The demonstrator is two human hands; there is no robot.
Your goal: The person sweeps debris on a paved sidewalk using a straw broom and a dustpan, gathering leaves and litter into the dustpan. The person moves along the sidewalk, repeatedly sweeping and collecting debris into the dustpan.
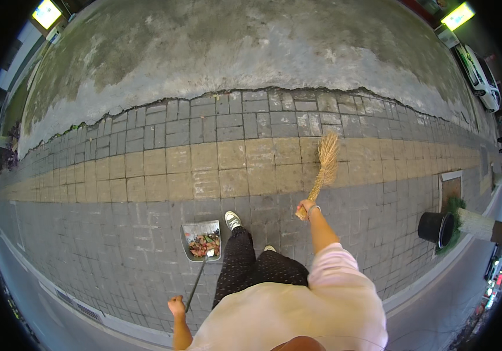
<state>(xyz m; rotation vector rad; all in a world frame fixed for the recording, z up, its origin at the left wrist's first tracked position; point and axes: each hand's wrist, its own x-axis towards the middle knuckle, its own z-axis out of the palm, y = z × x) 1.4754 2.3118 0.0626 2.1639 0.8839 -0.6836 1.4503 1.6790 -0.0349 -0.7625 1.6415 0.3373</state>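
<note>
My right hand is closed round the bound handle of a straw hand broom, whose bristles fan out over the yellow paving strip. At the lower left, my left hand grips the upper end of a thin dark pole. That pole runs to a long-handled dustpan beside my forward shoe. Dry leaves and a small white scrap lie inside the pan. Whether the bristles touch the ground is hard to tell.
Yellow tiles cross the grey brick pavement. A ragged edge borders the stained concrete ahead. A black bucket stands by a whitewashed tree trunk at right. A white car is farther off, and a kerb borders the road.
</note>
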